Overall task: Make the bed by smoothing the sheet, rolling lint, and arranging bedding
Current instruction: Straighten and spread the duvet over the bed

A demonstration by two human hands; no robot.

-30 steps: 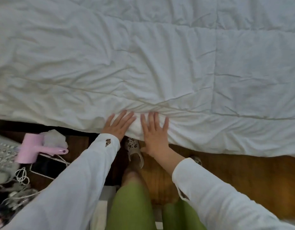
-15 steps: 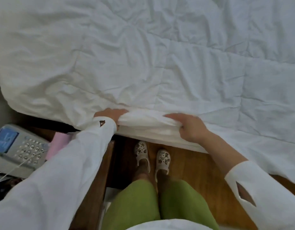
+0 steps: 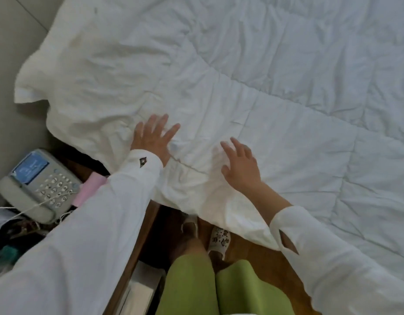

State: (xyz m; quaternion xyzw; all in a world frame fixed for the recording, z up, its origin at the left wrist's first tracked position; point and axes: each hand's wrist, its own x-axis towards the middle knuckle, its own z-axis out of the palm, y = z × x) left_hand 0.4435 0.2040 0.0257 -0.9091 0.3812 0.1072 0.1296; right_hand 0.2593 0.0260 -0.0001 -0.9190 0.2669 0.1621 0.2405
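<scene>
A wrinkled white quilted duvet covers the bed and fills most of the view; its near edge hangs over the bedside above my feet. My left hand lies flat on the duvet near that edge, fingers spread and straight. My right hand rests on the duvet a little to the right, fingers spread and relaxed. Neither hand grips the fabric. A pink lint roller shows partly under my left sleeve on the bedside table.
A grey desk phone with a white cord sits on the bedside table at the left, among dark clutter. Wooden floor lies below the bed edge, with my white slippers on it. A grey wall stands at upper left.
Half a second ago both hands gripped the folded duvet edge; now they have let go and lie flat on top of it, further onto the bed. The view has shifted left.
</scene>
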